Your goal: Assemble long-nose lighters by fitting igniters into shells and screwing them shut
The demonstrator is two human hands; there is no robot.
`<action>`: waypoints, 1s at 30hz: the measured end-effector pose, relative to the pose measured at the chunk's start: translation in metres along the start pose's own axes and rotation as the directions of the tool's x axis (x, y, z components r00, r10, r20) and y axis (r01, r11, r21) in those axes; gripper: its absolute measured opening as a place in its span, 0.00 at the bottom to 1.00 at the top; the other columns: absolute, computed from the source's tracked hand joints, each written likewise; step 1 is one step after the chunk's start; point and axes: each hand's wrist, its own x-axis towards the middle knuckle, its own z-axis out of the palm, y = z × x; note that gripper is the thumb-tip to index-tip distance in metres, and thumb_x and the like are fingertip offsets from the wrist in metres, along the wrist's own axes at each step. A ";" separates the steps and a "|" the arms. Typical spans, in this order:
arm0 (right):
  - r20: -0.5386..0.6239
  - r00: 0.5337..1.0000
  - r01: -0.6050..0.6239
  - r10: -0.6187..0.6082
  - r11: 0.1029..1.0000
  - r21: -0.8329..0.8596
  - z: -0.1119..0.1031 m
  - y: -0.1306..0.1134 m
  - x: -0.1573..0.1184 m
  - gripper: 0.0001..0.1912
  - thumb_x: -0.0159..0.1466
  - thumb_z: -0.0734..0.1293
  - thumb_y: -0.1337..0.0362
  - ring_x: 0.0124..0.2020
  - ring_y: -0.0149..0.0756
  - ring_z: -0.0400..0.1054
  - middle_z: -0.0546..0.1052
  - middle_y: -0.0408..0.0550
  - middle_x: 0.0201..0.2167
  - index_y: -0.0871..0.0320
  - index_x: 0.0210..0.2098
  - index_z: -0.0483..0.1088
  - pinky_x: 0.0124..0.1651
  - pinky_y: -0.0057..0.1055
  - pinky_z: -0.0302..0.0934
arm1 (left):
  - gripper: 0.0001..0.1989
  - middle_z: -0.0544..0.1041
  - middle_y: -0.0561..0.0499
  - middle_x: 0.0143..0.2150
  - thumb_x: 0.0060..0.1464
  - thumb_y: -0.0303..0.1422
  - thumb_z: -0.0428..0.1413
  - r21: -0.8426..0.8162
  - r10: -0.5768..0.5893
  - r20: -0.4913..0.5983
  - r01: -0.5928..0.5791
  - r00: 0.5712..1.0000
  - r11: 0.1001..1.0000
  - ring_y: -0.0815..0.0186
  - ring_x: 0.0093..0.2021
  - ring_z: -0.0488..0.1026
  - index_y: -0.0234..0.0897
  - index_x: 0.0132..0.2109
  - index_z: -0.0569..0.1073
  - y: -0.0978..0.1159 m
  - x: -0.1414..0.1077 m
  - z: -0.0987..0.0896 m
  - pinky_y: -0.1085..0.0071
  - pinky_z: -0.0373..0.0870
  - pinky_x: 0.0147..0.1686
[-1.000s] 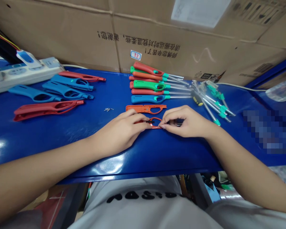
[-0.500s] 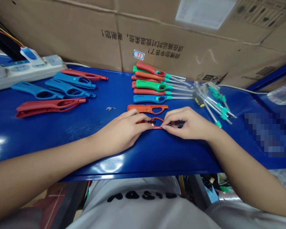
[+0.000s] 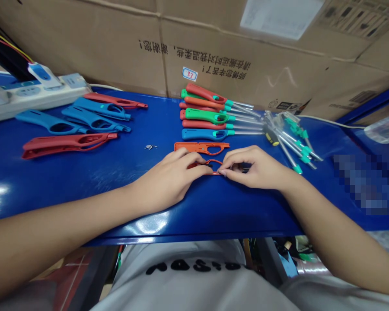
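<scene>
An orange-red lighter shell (image 3: 215,161) lies near the middle of the blue table, partly hidden under my fingers. My left hand (image 3: 170,179) is closed on its left end. My right hand (image 3: 251,167) pinches at the right side of its trigger loop, and a dark thin part shows beneath that palm. Just behind the hands rests an open orange shell half (image 3: 202,148). Several small metal screws (image 3: 151,147) lie left of that half. Farther back is a row of lighters with metal tubes, among them a green one (image 3: 207,115) and a blue one (image 3: 205,134).
Blue shells (image 3: 48,122) and red shells (image 3: 68,144) lie at the left, by a white power strip (image 3: 35,94). Metal tubes with teal ends (image 3: 291,147) and a yellow-black tool (image 3: 272,137) are at the right. A cardboard box (image 3: 116,47) stands behind.
My left fingers have shifted slightly right along the orange-red shell, covering more of its trigger loop. My right hand keeps nearly the same place.
</scene>
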 end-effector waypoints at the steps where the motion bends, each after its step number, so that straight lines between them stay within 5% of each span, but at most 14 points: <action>1: 0.002 1.000 0.001 -0.001 1.000 -0.001 0.000 0.000 0.000 0.08 0.67 0.68 0.64 0.29 0.31 0.69 0.78 0.47 0.30 0.60 0.33 0.77 0.32 0.28 0.61 | 0.19 0.74 0.43 0.55 0.65 0.23 0.49 0.002 0.004 0.000 -0.004 1.000 1.000 0.53 0.54 0.67 0.41 0.59 0.73 0.000 0.000 0.000 0.53 0.69 0.55; 13: -0.071 0.997 0.035 -0.038 0.998 -0.043 -0.006 -0.002 -0.002 0.05 0.64 0.68 0.68 0.29 0.30 0.70 0.76 0.48 0.34 0.59 0.32 0.76 0.32 0.28 0.64 | 0.24 0.72 0.42 0.56 0.64 0.22 0.48 0.046 0.006 0.020 -0.007 1.000 0.999 0.54 0.54 0.67 0.44 0.62 0.72 0.001 0.001 -0.001 0.53 0.70 0.54; 24: -0.015 0.996 0.088 -0.090 0.990 -0.111 -0.006 0.000 -0.004 0.05 0.64 0.68 0.70 0.29 0.31 0.71 0.78 0.49 0.34 0.59 0.36 0.78 0.34 0.29 0.67 | 0.23 0.72 0.43 0.56 0.64 0.23 0.49 0.065 -0.009 0.017 0.008 1.000 0.998 0.54 0.54 0.67 0.46 0.62 0.72 0.002 0.000 0.000 0.52 0.70 0.54; 30: -0.033 0.991 0.126 -0.132 0.984 -0.127 -0.007 0.001 -0.004 0.08 0.65 0.67 0.70 0.36 0.33 0.75 0.80 0.49 0.38 0.57 0.40 0.79 0.41 0.30 0.69 | 0.24 0.72 0.42 0.55 0.64 0.23 0.49 0.057 -0.020 -0.016 0.021 1.000 0.998 0.54 0.52 0.69 0.45 0.62 0.72 0.003 -0.001 0.000 0.53 0.71 0.52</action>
